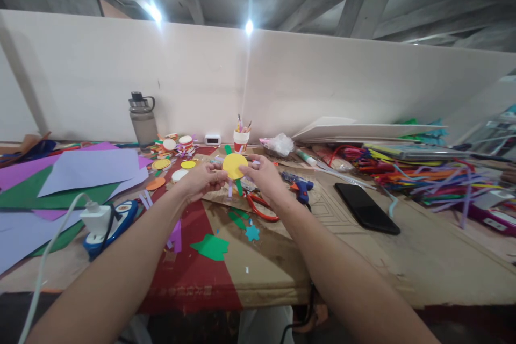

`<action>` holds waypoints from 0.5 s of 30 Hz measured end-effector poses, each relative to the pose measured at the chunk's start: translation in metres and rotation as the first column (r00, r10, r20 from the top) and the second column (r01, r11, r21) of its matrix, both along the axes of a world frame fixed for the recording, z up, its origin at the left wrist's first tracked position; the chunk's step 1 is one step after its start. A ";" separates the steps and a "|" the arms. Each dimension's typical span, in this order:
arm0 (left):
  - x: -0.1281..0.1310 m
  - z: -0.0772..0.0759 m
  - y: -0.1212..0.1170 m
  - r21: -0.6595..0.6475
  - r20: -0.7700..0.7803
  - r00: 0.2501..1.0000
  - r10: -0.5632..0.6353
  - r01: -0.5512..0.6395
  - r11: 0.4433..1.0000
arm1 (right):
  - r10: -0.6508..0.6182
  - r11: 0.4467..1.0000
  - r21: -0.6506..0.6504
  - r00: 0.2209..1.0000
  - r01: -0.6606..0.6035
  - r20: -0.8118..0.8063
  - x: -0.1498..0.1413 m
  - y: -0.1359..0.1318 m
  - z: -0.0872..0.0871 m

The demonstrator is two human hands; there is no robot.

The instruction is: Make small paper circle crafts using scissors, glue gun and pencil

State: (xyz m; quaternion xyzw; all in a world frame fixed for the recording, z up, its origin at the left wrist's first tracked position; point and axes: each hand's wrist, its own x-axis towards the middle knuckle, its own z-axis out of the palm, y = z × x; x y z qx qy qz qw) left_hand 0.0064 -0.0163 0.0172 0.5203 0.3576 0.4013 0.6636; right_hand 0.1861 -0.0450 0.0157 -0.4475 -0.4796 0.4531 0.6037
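Between my two hands, above the cardboard-covered table, is a yellow paper disc with green strips sticking out above and below it. My left hand pinches the disc's left edge between thumb and fingers. On the other side, my right hand grips the right edge, its thumb lying on the yellow face. Just beneath are red-handled scissors, partly behind my right wrist. A blue glue gun lies to the right. Closer to me are a blue paper star shape and a green paper scrap.
Colored sheets and a blue power strip with a plugged-in charger occupy the left. A bottle and a cup of pencils stand at the back. Rightward lie a black phone and bundled pipe cleaners.
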 end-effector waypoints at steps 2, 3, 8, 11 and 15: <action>-0.001 -0.001 0.001 0.016 -0.004 1.000 0.000 0.001 1.000 | 0.000 1.000 -0.029 1.000 -0.001 -0.031 0.000 0.000 0.001; -0.001 -0.001 0.000 0.020 -0.009 1.000 0.001 -0.001 1.000 | -0.002 0.999 -0.047 0.999 0.000 -0.050 -0.001 0.001 0.001; 0.002 0.002 -0.007 0.004 -0.020 1.000 -0.016 0.016 1.000 | -0.035 0.994 -0.107 0.989 0.020 -0.141 0.001 0.003 0.003; 0.006 0.005 -0.012 -0.009 -0.016 0.999 -0.035 0.035 0.999 | -0.039 0.992 -0.124 0.983 0.017 -0.180 0.002 0.005 0.003; 0.009 0.005 -0.014 0.013 -0.050 0.999 -0.010 0.010 1.000 | -0.021 0.991 -0.134 0.976 -0.009 -0.217 0.003 0.005 0.003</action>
